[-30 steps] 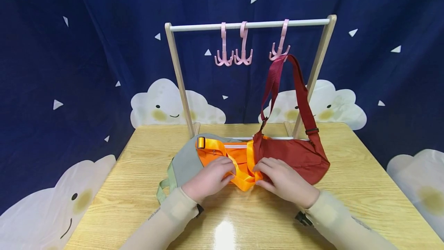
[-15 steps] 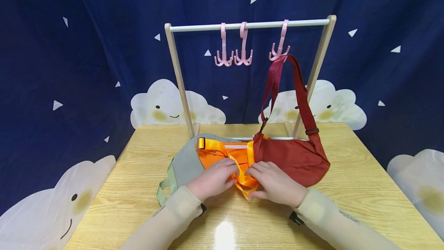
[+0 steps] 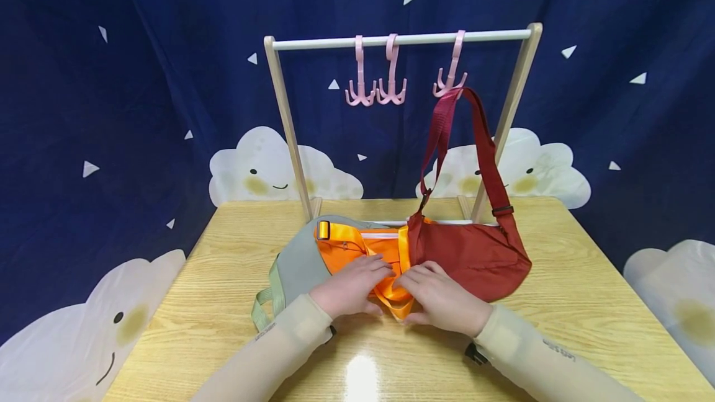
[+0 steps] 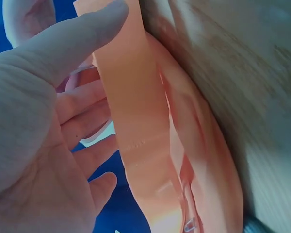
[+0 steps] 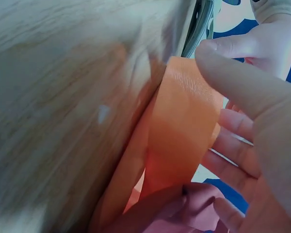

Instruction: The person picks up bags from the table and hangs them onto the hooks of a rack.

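An orange bag (image 3: 335, 254) with a zipper lies on the table between two other bags. Its orange strap (image 3: 397, 309) loops toward the front edge, also seen in the left wrist view as a broad strap (image 4: 136, 97). My left hand (image 3: 357, 287) is at the loop's left side, fingers relaxed and thumb across the strap. At the other side my right hand (image 3: 441, 299) holds the strap between curved fingers and thumb. In the right wrist view, the strap (image 5: 184, 116) passes between my thumb and fingers; some fingertips are hidden.
A grey-green bag (image 3: 298, 262) lies at left, partly under the orange one. At right a dark red bag (image 3: 469, 259) rests on the table, its strap (image 3: 486, 147) over a pink hook (image 3: 450, 73). Two more pink hooks hang from the rack's bar (image 3: 324, 44).
Both hands have shifted toward each other and slightly nearer the front with the loop. My left fingers have straightened. The strap's loop now hangs lower and narrower.
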`<state>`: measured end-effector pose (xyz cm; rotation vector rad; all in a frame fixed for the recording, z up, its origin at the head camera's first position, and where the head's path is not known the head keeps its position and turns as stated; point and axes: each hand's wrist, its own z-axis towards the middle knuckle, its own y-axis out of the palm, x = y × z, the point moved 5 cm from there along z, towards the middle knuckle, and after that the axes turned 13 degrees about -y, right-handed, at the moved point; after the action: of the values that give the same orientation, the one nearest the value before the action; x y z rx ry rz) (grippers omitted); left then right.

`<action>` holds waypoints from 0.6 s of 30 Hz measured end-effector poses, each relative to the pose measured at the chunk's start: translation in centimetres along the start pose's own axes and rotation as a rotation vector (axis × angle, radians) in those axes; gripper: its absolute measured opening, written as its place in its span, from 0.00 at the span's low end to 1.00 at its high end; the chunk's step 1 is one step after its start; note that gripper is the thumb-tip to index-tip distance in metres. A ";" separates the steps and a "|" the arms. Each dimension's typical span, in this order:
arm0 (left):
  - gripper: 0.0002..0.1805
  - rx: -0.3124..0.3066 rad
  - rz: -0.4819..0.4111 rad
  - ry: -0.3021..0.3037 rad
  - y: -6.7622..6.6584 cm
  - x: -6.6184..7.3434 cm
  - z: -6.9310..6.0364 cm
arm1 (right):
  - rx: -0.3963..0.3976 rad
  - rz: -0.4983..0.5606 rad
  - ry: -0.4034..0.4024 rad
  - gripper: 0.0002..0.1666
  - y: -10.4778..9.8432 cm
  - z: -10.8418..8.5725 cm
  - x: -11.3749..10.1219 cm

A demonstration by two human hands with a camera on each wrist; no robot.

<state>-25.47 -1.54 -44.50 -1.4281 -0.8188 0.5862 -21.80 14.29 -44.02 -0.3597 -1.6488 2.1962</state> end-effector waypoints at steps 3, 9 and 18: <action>0.42 -0.008 0.029 0.012 0.2 0.2 0.2 | -0.001 -0.008 -0.015 0.34 0.2 0.0 -0.1; 0.33 0.017 0.057 0.052 0.5 0.6 0.3 | 0.009 -0.011 -0.048 0.26 0.4 0.2 -0.5; 0.20 0.013 0.022 0.073 0.6 1.2 0.2 | 0.056 0.006 -0.054 0.22 0.7 0.2 -0.5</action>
<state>-24.86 -0.44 -44.94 -1.4401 -0.7419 0.5518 -21.52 13.75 -44.60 -0.2937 -1.6119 2.2700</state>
